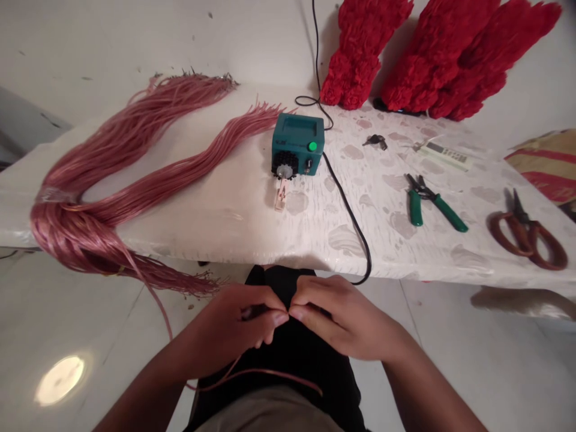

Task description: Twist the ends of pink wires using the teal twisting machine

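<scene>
My left hand (238, 324) and my right hand (337, 312) meet in front of my lap, thumb and forefinger of each pinched and the fingertips nearly touching. A pink cord (265, 372) runs up under my left hand, which closes on it; its loose end lies across my dark clothing. What my right fingertips pinch is too small to make out. A large bundle of pink cords (135, 138) lies on the table to the left, tied near its bend, with one strand hanging toward my left wrist.
On the table (216, 228) stands a small green motor box (297, 141) with a clip (281, 195) at its front and a black cable (351, 219). To the right lie green-handled pliers (432, 204), scissors (526, 231), keys (376, 141) and a white packet (445, 155). Red artificial flowers (450, 60) stand behind.
</scene>
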A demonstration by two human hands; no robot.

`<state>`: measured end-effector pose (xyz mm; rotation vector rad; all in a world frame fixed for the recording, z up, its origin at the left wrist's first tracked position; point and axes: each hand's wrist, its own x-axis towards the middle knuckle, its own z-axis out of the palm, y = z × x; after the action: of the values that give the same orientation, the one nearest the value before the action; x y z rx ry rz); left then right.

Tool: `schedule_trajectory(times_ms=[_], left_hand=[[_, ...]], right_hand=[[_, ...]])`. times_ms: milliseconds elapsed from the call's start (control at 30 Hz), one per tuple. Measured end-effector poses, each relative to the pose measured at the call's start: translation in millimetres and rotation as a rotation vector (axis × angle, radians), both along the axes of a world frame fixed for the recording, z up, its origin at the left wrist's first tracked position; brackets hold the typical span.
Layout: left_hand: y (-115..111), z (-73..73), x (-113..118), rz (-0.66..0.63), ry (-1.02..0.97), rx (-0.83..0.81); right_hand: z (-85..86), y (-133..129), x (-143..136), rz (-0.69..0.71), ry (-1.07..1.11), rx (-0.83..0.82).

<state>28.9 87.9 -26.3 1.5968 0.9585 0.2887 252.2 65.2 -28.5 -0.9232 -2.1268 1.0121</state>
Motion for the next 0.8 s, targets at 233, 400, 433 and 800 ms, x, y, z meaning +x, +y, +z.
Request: schedule_trajectory(times_ms=[233, 400, 433, 800], left_hand=[[-4.5, 8.1, 10.3, 0.157, 0.036, 0.082], [-7.7, 11.3, 6.4, 0.097, 0.094, 0.077], [-8.2, 10.9, 5.0, 0.085, 0.093, 0.08], [-9.0, 5.0, 0.1, 0.069, 0.018, 0.078]], right_hand=[[-4.9, -0.9, -2.7, -0.062, 0.005, 0.077], [-4.2, -1.3, -2.0, -0.016, -0.012, 0.082], [-3.7, -1.2, -1.8, -0.01, -0.011, 0.079], [-2.3, -3.4, -5.3, -0.03, -0.013, 0.066]])
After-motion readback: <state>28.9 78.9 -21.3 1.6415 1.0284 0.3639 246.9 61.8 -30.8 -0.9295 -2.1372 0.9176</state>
